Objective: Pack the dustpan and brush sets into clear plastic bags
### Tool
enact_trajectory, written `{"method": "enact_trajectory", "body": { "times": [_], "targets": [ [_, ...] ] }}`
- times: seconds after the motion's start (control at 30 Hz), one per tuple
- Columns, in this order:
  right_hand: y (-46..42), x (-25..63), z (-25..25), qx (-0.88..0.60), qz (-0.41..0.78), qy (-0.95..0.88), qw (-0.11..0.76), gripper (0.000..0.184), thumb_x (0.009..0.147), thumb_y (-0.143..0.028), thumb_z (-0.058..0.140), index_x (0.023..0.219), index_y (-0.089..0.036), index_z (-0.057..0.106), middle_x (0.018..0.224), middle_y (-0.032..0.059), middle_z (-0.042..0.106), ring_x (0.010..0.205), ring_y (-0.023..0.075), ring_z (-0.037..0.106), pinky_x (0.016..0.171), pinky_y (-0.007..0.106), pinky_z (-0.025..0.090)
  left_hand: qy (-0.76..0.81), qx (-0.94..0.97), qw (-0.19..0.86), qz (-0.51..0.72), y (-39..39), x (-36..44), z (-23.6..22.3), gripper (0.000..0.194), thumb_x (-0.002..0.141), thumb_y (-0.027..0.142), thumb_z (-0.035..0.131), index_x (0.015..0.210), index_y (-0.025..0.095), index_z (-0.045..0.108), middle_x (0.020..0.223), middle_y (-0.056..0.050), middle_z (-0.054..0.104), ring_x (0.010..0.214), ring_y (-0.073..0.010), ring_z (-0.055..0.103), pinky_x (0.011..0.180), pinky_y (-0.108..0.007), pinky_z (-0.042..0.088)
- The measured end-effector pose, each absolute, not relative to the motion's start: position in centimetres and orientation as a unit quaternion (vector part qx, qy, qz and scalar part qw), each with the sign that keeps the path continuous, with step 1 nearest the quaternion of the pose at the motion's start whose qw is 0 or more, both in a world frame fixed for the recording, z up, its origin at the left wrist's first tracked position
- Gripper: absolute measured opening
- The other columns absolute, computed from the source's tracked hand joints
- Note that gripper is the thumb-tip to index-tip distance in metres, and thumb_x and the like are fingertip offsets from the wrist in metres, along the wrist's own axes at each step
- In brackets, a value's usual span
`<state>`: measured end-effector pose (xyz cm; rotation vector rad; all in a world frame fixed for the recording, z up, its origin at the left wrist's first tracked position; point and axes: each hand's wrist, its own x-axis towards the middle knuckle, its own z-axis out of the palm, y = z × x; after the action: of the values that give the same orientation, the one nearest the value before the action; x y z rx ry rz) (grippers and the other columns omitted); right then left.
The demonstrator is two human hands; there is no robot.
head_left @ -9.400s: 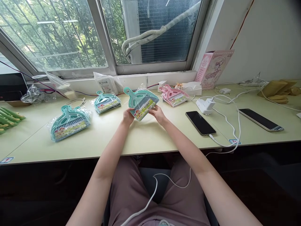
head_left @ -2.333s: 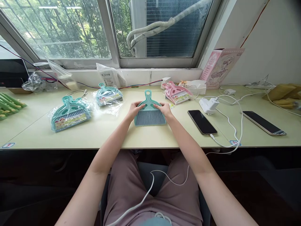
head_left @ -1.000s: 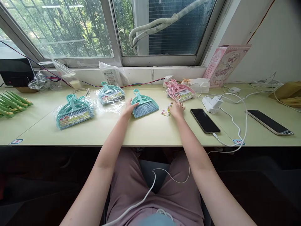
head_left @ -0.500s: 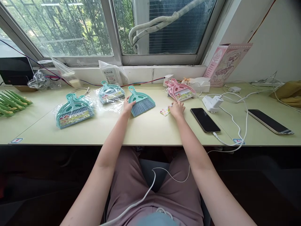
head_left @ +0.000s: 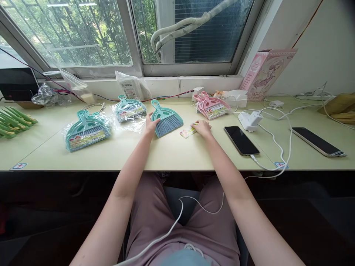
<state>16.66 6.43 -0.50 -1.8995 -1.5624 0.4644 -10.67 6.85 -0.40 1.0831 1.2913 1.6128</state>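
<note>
The printed card [head_left: 185,133] has slid a touch closer to the teal dustpan and brush [head_left: 168,125], lying just to its right on the table [head_left: 177,155], and the right hand [head_left: 203,128] has come along with it, fingertips at the end away from the dustpan; pinching or only pressing, I can't tell from here. The left hand [head_left: 151,124] hasn't budged, thumb over the dustpan's left edge, fingers mostly hidden, gripping it. So the hands are apart, one to each piece, and with that gap narrowing, the two look to me to be handled as a pair. Left of the dustpan and brush sit wrapped teal sets [head_left: 88,135]; behind it and right, the wrapped pink set [head_left: 211,107].
</note>
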Motion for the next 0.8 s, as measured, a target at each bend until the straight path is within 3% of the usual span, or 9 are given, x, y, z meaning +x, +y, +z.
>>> {"method": "enact_trajectory", "body": {
  "times": [0.13,0.2,0.3,0.43,0.67,0.8],
  "targets": [
    [6.3,15.4,-0.3,-0.552,0.385,-0.568,0.475,0.029,0.076,-0.04,0.075,0.093,-0.019,0.066,0.091,0.0046,0.07,0.082,0.018,0.063,0.07,0.028,0.048,0.502,0.403,0.381,0.664,6.5,-10.4,0.1,0.09,0.073,0.007,0.077,0.147,0.026,0.031,0.125,-0.011,0.064,0.12,-0.025,0.063,0.106,-0.039,0.047],
    [5.9,15.0,-0.1,-0.455,0.485,-0.554,0.501,0.046,0.067,-0.045,0.082,0.101,-0.019,0.065,0.089,0.0034,0.069,0.074,0.0156,0.062,0.06,0.025,0.045,0.5,0.393,0.386,0.668,6.4,-10.4,0.3,0.098,0.072,0.009,0.078,0.152,0.028,0.025,0.127,-0.011,0.063,0.122,-0.0252,0.063,0.107,-0.038,0.046],
    [5.1,14.7,0.2,-0.367,0.563,-0.552,0.493,0.065,0.055,-0.045,0.09,0.111,-0.021,0.066,0.089,0.0016,0.067,0.077,0.0158,0.063,0.06,0.024,0.046,0.5,0.38,0.415,0.658,6.1,-10.1,0.4,0.104,0.071,0.011,0.079,0.157,0.025,0.021,0.13,-0.013,0.063,0.125,-0.0272,0.061,0.106,-0.037,0.046],
    [4.5,14.3,0.3,-0.363,0.553,-0.571,0.486,0.07,0.053,-0.042,0.091,0.115,-0.023,0.065,0.092,0.0004,0.062,0.085,0.0175,0.064,0.068,0.026,0.05,0.501,0.378,0.478,0.615,5.2,-8.9,0.7,0.109,0.072,0.01,0.079,0.159,0.019,0.016,0.129,-0.017,0.062,0.122,-0.0289,0.063,0.102,-0.038,0.05],
    [3.6,13.3,0.9,-0.369,0.53,-0.578,0.499,0.059,0.063,-0.06,0.082,0.104,-0.023,0.061,0.097,0.0025,0.063,0.082,0.0154,0.059,0.06,0.023,0.045,0.463,0.405,0.545,0.57,3.4,-6.0,0.9,0.118,0.078,0.01,0.074,0.16,0.032,-0.008,0.12,-0.009,0.068,0.109,-0.0246,0.069,0.099,-0.043,0.052],
    [3.6,12.6,0.5,-0.387,0.503,-0.597,0.492,0.056,0.063,-0.063,0.08,0.093,-0.022,0.057,0.09,0.0016,0.061,0.076,0.0138,0.054,0.055,0.022,0.041,0.431,0.441,0.554,0.56,3.2,-5.8,0.8,0.116,0.078,0.011,0.074,0.159,0.038,-0.004,0.127,-0.007,0.065,0.11,-0.0232,0.069,0.103,-0.044,0.05]
  ]
}}
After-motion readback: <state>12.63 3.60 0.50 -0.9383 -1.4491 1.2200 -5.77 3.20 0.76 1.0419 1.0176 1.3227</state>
